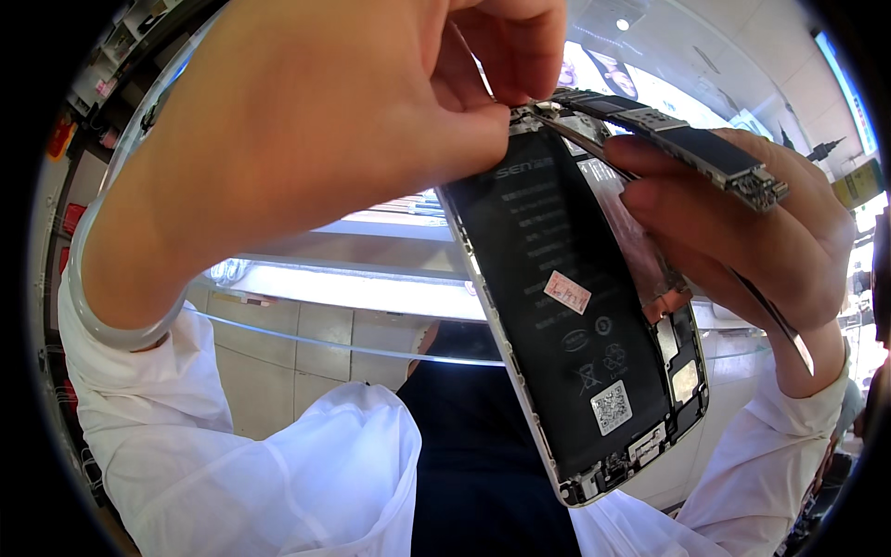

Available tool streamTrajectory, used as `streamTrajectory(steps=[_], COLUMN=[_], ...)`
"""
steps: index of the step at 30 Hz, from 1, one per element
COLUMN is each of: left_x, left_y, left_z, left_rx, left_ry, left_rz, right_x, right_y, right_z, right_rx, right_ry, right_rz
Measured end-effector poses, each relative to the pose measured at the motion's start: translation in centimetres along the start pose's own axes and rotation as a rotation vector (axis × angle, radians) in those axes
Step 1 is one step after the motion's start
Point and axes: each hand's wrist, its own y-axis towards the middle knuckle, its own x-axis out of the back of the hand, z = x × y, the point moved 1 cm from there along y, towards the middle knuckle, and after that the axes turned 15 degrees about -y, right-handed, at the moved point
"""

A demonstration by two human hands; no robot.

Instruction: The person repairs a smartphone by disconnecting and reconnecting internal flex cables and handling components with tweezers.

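Note:
An opened smartphone (478, 218) is tilted in front of me, its inside facing up. A long black battery (557, 353) fills most of it, with a small pink-printed sticker (567, 291) and a square code label on top. My left hand (353, 121) pinches the phone's upper end between thumb and fingers. In my right hand (761, 232) is a pair of metal tweezers (775, 311), tips pointing at the phone's top near my left thumb. A narrow circuit board (682, 139) stands raised above my right fingers; how it is held at its far end is hidden.
Behind the phone lies a glass-topped counter (371, 251) with a bright edge. Tiled floor (278, 343) shows below it. Shelves (79, 186) with assorted goods run along the left, and a lit display stands at the back. A bracelet (121, 325) circles my left wrist.

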Motion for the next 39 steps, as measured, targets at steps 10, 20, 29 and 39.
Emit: streamTrajectory(steps=[10,20,29,39], left_x=[-1.3,-1.2,-1.2,-1.4], left_y=[-0.2,0.8,0.8,1.2], left_z=[0.8,-0.2,1.0,0.2], left_rx=[-0.100,-0.008,0.032,0.028], left_ry=[0.207,-0.029,-0.030,0.012], left_rz=[-0.108,0.052,0.059,0.082], right_x=[-0.3,-1.0,-2.2,-1.8], right_y=[-0.1,-0.7,-1.3,-2.2], right_z=[0.1,-0.3,-0.4,-0.8], right_rx=[-0.024,0.018,0.006,0.021], right_ry=[-0.051,-0.066,-0.054,-0.045], right_rz=[-0.057,-0.050,-0.050,-0.044])
